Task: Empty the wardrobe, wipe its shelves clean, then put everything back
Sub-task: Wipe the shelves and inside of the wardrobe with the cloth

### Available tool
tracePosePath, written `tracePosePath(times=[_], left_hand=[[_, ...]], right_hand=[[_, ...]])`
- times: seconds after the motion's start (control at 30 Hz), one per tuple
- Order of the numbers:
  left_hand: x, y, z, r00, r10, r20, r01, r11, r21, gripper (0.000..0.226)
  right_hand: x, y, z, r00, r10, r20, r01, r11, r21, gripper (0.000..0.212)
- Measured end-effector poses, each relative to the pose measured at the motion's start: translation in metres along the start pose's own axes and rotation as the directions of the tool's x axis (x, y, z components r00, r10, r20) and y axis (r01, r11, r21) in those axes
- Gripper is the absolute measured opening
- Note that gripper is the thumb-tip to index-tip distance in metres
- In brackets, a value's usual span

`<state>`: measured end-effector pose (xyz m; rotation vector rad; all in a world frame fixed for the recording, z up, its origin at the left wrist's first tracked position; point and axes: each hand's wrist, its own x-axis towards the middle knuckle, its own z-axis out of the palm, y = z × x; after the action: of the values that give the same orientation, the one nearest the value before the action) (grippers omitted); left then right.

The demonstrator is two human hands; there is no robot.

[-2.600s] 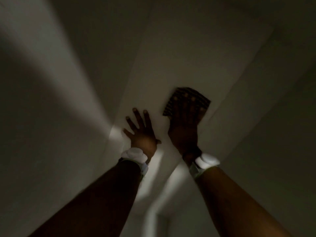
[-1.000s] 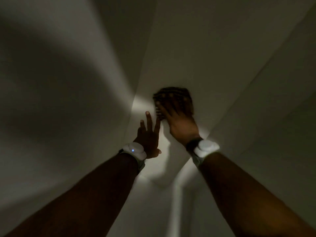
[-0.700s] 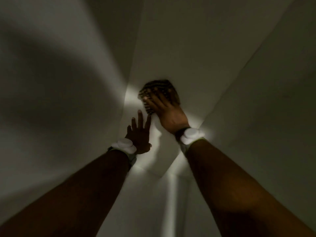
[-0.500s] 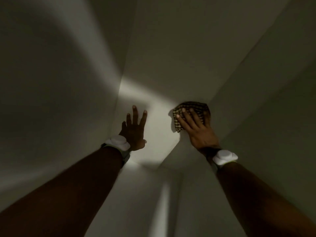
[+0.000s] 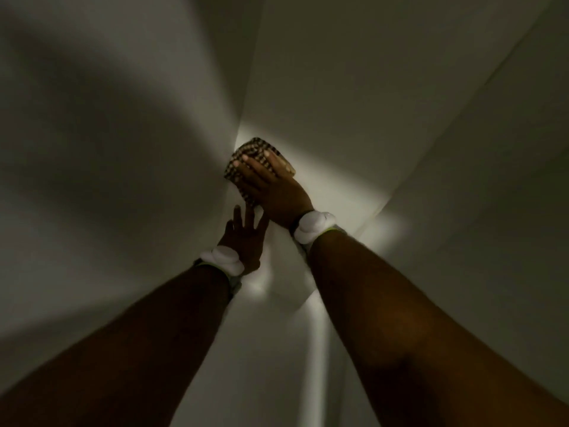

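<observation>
Setting: The dim inside of a white wardrobe [image 5: 354,103] is seen, its pale panels meeting at a corner seam, with a band of light cast across that corner.
Cloth: A checked cloth [image 5: 246,151], dark and light in pattern, is pressed flat against the lit panel, right beside the corner seam. Its upper and left edges are left uncovered; the rest is hidden under the hand.
Right grip: The right grip [image 5: 271,186] is laid flat on the cloth with the fingers [image 5: 243,158] straight and slightly spread. Nothing is clenched; the cloth is held to the panel by pressure alone.
Left grip: The left grip [image 5: 243,241] is held released, fingers straight and fanned, just below the right one and near the cloth's lower edge. Nothing is grasped. Whether the panel is actually touched cannot be told.
Wristbands: A white band [image 5: 312,226] is worn on the right wrist and another white band [image 5: 223,261] on the left.
Forearms: Both bare forearms are stretched upward from the lower edge of the view, the right forearm [image 5: 400,318] partly lit, the left forearm [image 5: 138,349] in shadow.
Side panel: The side panel [image 5: 107,180] to the left of the seam is crossed by broad soft shadows.
</observation>
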<state>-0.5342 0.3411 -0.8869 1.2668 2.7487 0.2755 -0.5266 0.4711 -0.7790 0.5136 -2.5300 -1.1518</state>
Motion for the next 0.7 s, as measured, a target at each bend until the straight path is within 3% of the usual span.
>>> tracePosePath(times=[0.17, 0.33, 0.47, 0.6, 0.7], left_hand=[[-0.004, 0.005, 0.001, 0.993, 0.03, -0.117, -0.038, 0.997, -0.068, 0.109], [-0.002, -0.002, 0.018, 0.988, 0.057, -0.144, -0.062, 0.998, -0.032, 0.114], [-0.014, -0.002, 0.049, 0.996, 0.066, -0.058, -0.065, 0.998, 0.024, 0.105], [-0.014, 0.004, 0.055, 0.999, 0.04, -0.027, -0.038, 0.996, 0.076, 0.111], [-0.006, -0.01, 0.064, 0.998, 0.036, 0.045, -0.042, 0.989, 0.142, 0.107]], right_hand=[[-0.123, 0.005, 0.001, 0.987, 0.15, 0.053, -0.152, 0.988, 0.028, 0.062], [-0.211, -0.008, 0.005, 0.963, 0.228, 0.145, -0.218, 0.972, -0.082, 0.077], [-0.181, -0.027, 0.012, 0.953, 0.265, 0.147, -0.258, 0.964, -0.069, 0.074], [-0.093, -0.039, 0.033, 0.995, 0.07, 0.066, -0.071, 0.997, 0.005, 0.06], [-0.023, -0.052, 0.043, 0.998, -0.068, 0.01, 0.069, 0.997, -0.047, 0.051]])
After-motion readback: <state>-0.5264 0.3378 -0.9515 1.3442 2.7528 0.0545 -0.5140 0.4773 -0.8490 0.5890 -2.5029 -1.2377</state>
